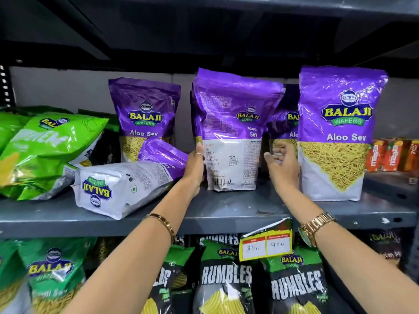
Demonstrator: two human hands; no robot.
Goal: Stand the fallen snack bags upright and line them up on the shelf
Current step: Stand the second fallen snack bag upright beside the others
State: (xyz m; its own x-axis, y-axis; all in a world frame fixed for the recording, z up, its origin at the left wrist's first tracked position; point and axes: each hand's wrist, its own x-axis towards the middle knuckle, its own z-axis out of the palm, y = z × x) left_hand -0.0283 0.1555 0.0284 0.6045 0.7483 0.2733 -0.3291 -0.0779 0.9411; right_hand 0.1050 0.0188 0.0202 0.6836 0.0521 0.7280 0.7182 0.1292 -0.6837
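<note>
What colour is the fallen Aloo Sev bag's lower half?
White, with a purple top; the fallen bag shows clearly in the head view.

Both forearms are bare – no sleeves reach into view. The left hand (195, 165) carries a thin, pale metal ring (199, 154) on one finger, and its wrist wears a slim gold bangle (163, 224) with a smooth, plain band. The right hand (283, 167) shows no rings on its visible fingers; its wrist wears a gold watch (314, 228) – a broad linked metal strap with a round case turned to the side.
</note>
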